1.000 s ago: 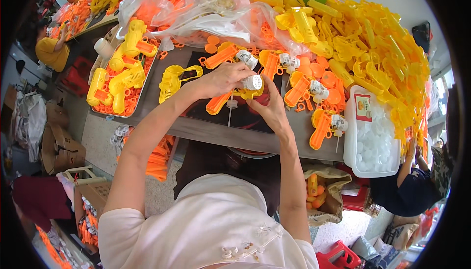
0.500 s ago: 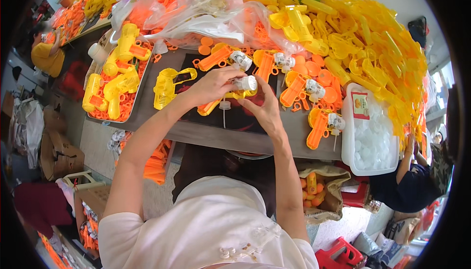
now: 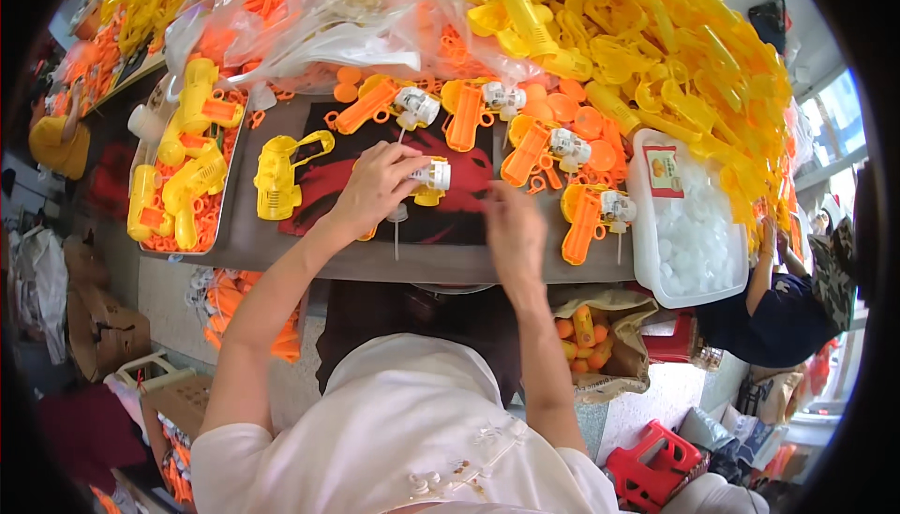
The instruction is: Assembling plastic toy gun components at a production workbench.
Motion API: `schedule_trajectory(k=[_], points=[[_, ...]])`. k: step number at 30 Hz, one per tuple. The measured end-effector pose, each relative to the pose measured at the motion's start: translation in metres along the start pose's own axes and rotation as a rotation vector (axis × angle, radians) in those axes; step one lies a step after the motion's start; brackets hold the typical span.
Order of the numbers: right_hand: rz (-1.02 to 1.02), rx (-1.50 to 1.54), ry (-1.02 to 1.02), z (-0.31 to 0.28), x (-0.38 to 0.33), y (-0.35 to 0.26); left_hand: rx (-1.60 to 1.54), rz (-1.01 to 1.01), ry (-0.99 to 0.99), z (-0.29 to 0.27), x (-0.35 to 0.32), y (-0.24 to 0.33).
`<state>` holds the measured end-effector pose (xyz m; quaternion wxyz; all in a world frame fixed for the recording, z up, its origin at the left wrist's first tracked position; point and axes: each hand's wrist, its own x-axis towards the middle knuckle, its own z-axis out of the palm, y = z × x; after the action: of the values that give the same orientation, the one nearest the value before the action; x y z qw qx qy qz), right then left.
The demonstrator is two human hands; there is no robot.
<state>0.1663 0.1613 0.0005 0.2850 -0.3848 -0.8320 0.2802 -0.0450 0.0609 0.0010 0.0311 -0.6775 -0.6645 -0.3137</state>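
Head view, tabletop: a grey-brown table (image 3: 441,268) spreads beneath both hands, its front edge nearer the body than the fingers.
Dark mat: a black and red mat (image 3: 459,218) lies on the table below and between the fingers.
Left fingers: the left hand (image 3: 380,186) has its fingers closed on a yellow piece with a white cylinder (image 3: 433,175), which sits at their right, above the mat.
Right fingers: the right hand (image 3: 514,228) is blurred, apart from the piece; whether its fingers are wide, narrow or holding something, I cannot tell.
White rod: a thin white rod with a disc (image 3: 397,214) shows just below the left fingers.
Yellow shell: a yellow shell (image 3: 277,177) lies to the left of the left fingers.
Tray: further left, a tray (image 3: 228,171) bears yellow bodies (image 3: 195,179) over small orange parts.
Orange-gripped pieces: two lie beyond the left fingers and two to the right of the right fingers, one of them (image 3: 586,222) near that hand.
Tub: right of these, a white tub (image 3: 647,270) holds translucent bits.
Far side: clear plastic bags (image 3: 328,22) and a tall yellow heap (image 3: 656,55) crowd the table beyond the fingers.
In the way: the left hand hides part of its piece, and its forearm crosses the table edge.
Room: below the right fingers, a paper bag (image 3: 626,364) and a red stool (image 3: 653,462) stand on the floor; a person in a dark top (image 3: 769,322) is far right, another in yellow (image 3: 61,144) far left.
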Motion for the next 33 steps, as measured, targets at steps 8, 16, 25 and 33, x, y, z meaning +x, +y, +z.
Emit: schedule_trajectory(k=[8, 16, 25, 33], points=[[-0.272, -0.718, 0.168, -0.026, 0.015, 0.056, -0.266, -0.256, 0.407, -0.002, -0.008, 0.003], [-0.357, -0.266, 0.071, -0.003, -0.013, -0.003, 0.312, -0.233, 0.139, -0.003, -0.040, 0.055], [-0.506, -0.239, -0.043, 0.010, -0.024, 0.007, 0.083, -0.261, 0.277, -0.011, -0.023, 0.034], [-0.474, -0.043, 0.115, 0.027, -0.033, -0.027, -0.090, -0.207, 0.143, -0.005, -0.036, 0.000]])
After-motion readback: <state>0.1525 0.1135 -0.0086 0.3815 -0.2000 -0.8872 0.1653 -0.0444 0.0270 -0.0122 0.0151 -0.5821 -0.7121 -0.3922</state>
